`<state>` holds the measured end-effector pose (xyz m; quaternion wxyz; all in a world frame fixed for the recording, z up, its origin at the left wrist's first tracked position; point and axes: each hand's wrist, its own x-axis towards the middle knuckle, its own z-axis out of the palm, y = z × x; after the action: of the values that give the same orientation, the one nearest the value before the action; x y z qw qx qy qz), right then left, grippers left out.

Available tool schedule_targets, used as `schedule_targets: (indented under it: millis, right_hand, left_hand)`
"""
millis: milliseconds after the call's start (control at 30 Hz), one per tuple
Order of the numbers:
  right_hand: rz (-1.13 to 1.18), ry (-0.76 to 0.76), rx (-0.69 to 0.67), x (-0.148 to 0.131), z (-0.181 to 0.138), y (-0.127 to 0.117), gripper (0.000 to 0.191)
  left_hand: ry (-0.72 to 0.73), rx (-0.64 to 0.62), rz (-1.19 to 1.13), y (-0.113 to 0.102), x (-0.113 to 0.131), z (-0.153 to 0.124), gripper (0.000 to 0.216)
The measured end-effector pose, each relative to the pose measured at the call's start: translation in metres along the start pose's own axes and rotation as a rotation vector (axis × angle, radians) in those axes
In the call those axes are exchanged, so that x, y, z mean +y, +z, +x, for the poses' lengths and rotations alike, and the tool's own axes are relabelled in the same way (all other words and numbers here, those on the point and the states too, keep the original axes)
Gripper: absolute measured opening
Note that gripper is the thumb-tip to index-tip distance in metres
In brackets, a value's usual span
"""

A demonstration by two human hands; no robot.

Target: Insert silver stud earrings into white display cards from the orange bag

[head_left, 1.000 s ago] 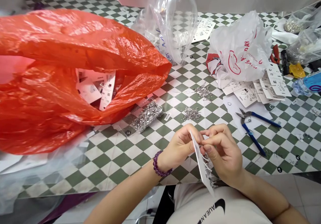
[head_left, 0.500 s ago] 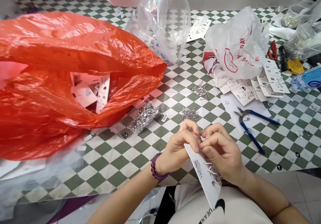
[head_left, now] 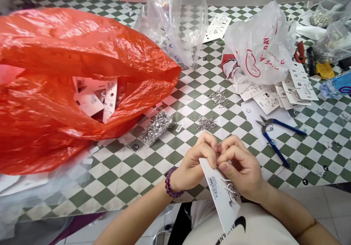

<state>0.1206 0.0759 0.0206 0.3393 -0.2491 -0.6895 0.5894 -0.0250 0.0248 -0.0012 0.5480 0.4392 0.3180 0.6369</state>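
Both my hands meet just above the near table edge. My left hand (head_left: 195, 161), with a purple bead bracelet on its wrist, pinches the top of a white card (head_left: 223, 201). The card carries several small silver metal pieces and hangs down toward my lap. My right hand (head_left: 241, 166) is curled against the card's top edge, its fingertips pinched together on the card where the metal pieces sit. Two small heaps of silver metal pieces (head_left: 206, 122) lie on the table just beyond my hands.
A big orange plastic bag (head_left: 68, 80) holding white cards fills the left. A clear bag (head_left: 178, 22) stands behind, and a white bag (head_left: 260, 44) with more cards (head_left: 276, 97) lies right. Blue-handled pliers (head_left: 275, 137) lie right of my hands. A packet of silver bits (head_left: 156, 126) is nearby.
The card has turned from edge-on to show its face, tilting down toward my lap. Both hands stay pinched at its top and have barely shifted.
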Motion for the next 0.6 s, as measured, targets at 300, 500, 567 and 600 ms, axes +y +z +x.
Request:
schedule_targets:
  millis: [300,500,567,600]
  right_hand:
    - [0.133,0.226,-0.011,0.007,0.007,-0.007,0.013]
    - [0.360,0.495,0.204,0.012,0.014,-0.027,0.022]
    - [0.358,0.404,0.260,0.007,0.013,-0.036,0.029]
    - [0.317,0.364,0.263,0.004,0.011,-0.039,0.031]
  left_hand:
    - [-0.075,0.089,0.071,0.002,-0.010,0.000,0.011]
    - [-0.349,0.291,-0.033,0.005,-0.009,0.008,0.023]
    - [-0.403,0.358,-0.083,0.003,-0.007,0.010,0.027]
    - [-0.416,0.397,-0.101,0.002,-0.006,0.010,0.028]
